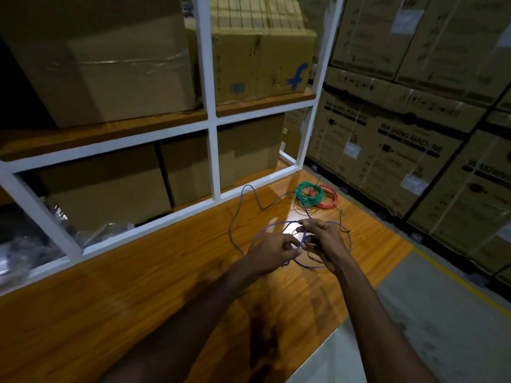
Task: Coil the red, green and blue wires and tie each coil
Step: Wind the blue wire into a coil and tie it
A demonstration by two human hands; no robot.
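left hand: the left hand [272, 251] is pinching the blue wire [230, 225] between thumb and curled fingers, just above the wood.
right hand: the right hand [322, 243] is curling its fingers round the same wire, close against the left hand, and the two are sharing one loose loop.
blue wire: it is ringing both hands in a wide loop. its free length is trailing left, climbing toward the shelving and bending back right toward the coils.
green coil: the green coil [308, 196] is lying flat beyond the hands, near the far right corner of the top, overlapping the red one.
red coil: the red coil [330, 200] is lying partly under the green coil's right side.
surface: the wooden tabletop [166, 272], glossy and orange-brown, is catching a bright glare beside the hands and carrying the arms' shadows.
shelving: a white metal frame [213, 161] is standing along the top's back edge, holding wooden shelves.
boxes: plain cardboard boxes [110, 64] are filling the shelves. one with a blue "f" logo [262, 67] is sitting on the upper shelf.
cartons: stacked cartons printed "washing machine" [387, 150] are walling in the right side.
floor: a grey floor [442, 313] is showing past the table's edge, with a yellow line [470, 288] running beside the cartons.
light: the room is looking dim.
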